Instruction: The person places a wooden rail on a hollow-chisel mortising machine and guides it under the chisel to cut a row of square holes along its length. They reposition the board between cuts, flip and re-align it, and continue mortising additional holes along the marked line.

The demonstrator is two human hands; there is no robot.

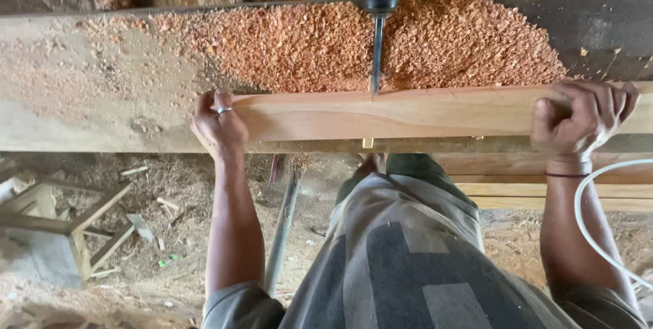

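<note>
Both hands grip plank [408,112] ends; drill bit [377,53] touching plank edge.

Sawdust-strewn dirt floor [170,234], a wooden stool frame [64,223] standing at left

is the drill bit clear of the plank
No, the drill bit meets the plank, which the left hand and right hand grip.

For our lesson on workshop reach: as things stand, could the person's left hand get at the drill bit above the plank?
Probably yes. The left hand grips the plank at its end, and only open plank edge and loose wood shavings lie between it and the drill bit. It would have to release the plank first.
</note>
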